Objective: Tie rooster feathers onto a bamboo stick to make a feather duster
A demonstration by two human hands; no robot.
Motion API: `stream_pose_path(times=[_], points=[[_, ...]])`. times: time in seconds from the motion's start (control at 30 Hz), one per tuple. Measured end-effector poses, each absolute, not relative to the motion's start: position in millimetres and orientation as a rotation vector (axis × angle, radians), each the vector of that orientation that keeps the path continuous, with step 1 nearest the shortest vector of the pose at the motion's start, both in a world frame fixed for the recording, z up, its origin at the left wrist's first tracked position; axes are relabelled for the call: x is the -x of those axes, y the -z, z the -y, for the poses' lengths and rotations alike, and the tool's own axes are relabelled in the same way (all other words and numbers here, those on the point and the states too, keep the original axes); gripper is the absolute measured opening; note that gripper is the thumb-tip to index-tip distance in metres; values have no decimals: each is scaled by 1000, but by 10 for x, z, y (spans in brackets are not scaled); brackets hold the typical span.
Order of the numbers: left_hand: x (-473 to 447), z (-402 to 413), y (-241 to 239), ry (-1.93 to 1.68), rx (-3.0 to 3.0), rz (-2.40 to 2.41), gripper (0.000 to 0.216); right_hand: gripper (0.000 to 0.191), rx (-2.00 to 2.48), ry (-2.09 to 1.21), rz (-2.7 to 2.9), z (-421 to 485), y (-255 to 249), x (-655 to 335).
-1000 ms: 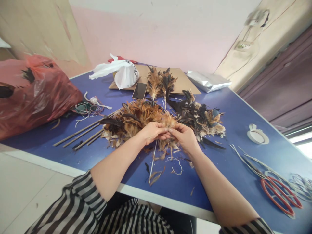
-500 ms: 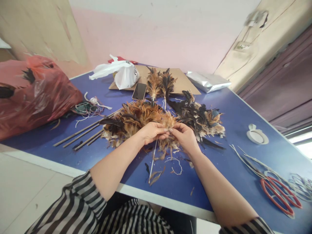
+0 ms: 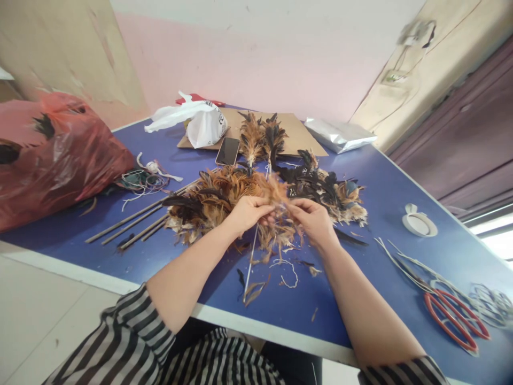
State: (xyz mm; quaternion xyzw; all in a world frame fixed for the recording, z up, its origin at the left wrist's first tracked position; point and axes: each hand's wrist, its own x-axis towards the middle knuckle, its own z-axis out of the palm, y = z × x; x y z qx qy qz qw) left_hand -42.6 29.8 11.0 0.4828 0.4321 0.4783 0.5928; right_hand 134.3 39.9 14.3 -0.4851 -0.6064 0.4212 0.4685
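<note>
Over the blue table, my left hand and my right hand are both closed on a small tuft of tan feathers. The tuft stretches between them, and a thin white stick hangs down from it toward the near edge. Behind my left hand lies a pile of brown and black feathers. A darker feather pile lies behind my right hand. Loose feather bits and a curl of white string rest below my hands.
Several thin wooden sticks lie left of the piles, near a red plastic bag and tangled cords. A phone, white bag, cardboard sheet and two feather bunches sit behind. Tape roll and red scissors lie right.
My hands have drawn slightly apart and risen a little, spreading the tan feather tuft between them. The view has shifted slightly; nothing else on the table moved.
</note>
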Motion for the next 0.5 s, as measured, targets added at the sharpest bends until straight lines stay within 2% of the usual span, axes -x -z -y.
stream_pose_path(times=[0.2, 0.5], points=[[552, -399, -114, -1305, -684, -964, 10, 23, 1472, -614, 1614, -740, -54, -1745], [550, -371, -163, -1326, -667, -925, 11, 16, 1644, -198, 2147, -823, 157, -1520]])
